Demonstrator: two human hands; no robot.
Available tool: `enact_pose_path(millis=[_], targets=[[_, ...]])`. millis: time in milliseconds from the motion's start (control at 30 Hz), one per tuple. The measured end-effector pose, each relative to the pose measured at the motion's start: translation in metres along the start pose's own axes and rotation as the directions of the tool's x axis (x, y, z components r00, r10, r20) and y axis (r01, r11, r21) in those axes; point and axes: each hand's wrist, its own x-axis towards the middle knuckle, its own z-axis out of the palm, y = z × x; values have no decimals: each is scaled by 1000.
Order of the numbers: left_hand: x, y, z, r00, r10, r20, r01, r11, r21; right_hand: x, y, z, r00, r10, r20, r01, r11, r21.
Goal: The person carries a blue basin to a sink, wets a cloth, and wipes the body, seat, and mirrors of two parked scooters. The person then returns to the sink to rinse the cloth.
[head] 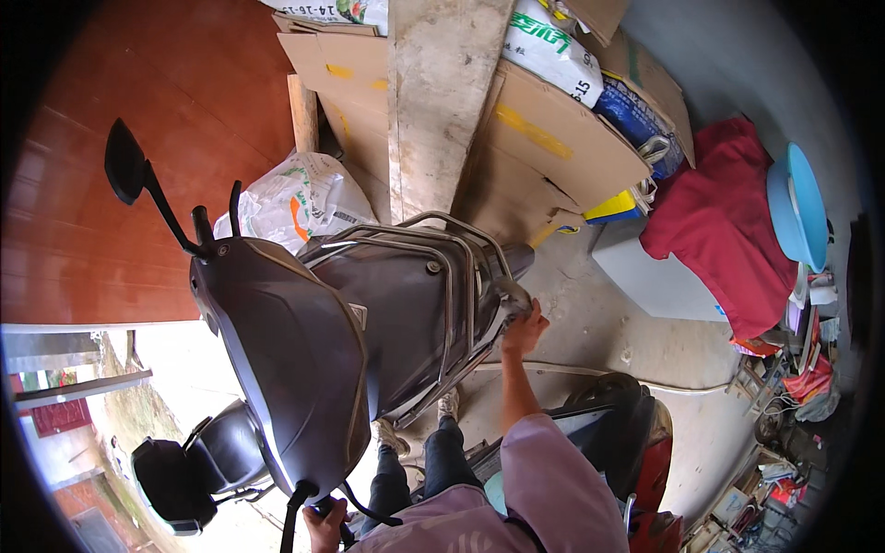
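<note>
A dark grey motor scooter stands before me, its handlebar end towards the left of the view. Bent metal guard bars wrap around its front panel. My left hand is closed around the near handlebar grip, close to a brake lever. At the far end of the guard bars, my right hand holds a greyish, blurred cloth against the metal. A black mirror rises from the scooter's far handlebar side.
Beside my right arm stands a red and black vehicle. Another scooter with a rear box is at lower left. Cardboard and a concrete pillar stand ahead. A hose crosses the floor. A blue basin and clutter line the right.
</note>
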Motion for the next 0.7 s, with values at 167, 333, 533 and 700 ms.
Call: enact_pose_path(millis=[167,333,533,700], targets=[[-7,10,5,998,-40,-40,41,999,12,34,13,6,955,232,183,-255,960,118],[8,21,7,1000,-17,21,15,998,55,87,68,49,610,215,763,-450,886,110],[-7,9,7,996,-45,-72,46,999,10,81,26,-31,286,-189,939,-498,808,314],[-3,13,7,996,-58,-71,57,998,-10,60,67,14,758,-122,641,-279,828,487]])
